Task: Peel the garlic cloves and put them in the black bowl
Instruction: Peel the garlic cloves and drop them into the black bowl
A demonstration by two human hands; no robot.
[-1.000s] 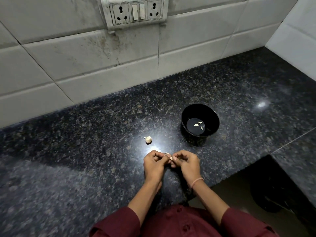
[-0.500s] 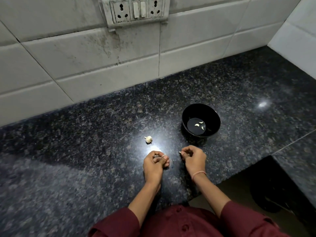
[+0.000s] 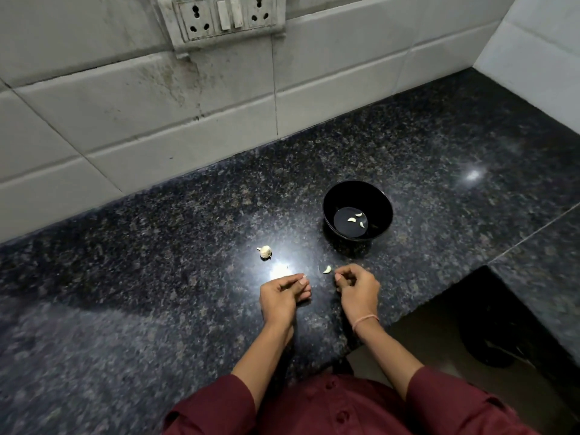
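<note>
The black bowl (image 3: pixel 357 196) stands on the dark granite counter and has three peeled cloves (image 3: pixel 352 220) on its bottom. Left of it lies the small remainder of a garlic bulb (image 3: pixel 265 252). One pale clove (image 3: pixel 327 269) lies on the counter just left of my right hand's (image 3: pixel 357 288) fingertips, a small gap apart from them. My right hand's fingers are curled in, and I see nothing in them. My left hand (image 3: pixel 281 295) rests on the counter with its fingers curled and thumb laid over them; nothing shows in it.
A tiled wall with a socket panel (image 3: pixel 224 17) runs along the back, and a side wall closes the far right. The counter edge (image 3: pixel 417 312) steps back at the front right above a dark floor area. Bright light glares off the counter (image 3: pixel 279 270) by my left hand.
My hands were together, working on a clove, and have since drawn apart. The clove that was at my right fingertips now lies on the counter beside them.
</note>
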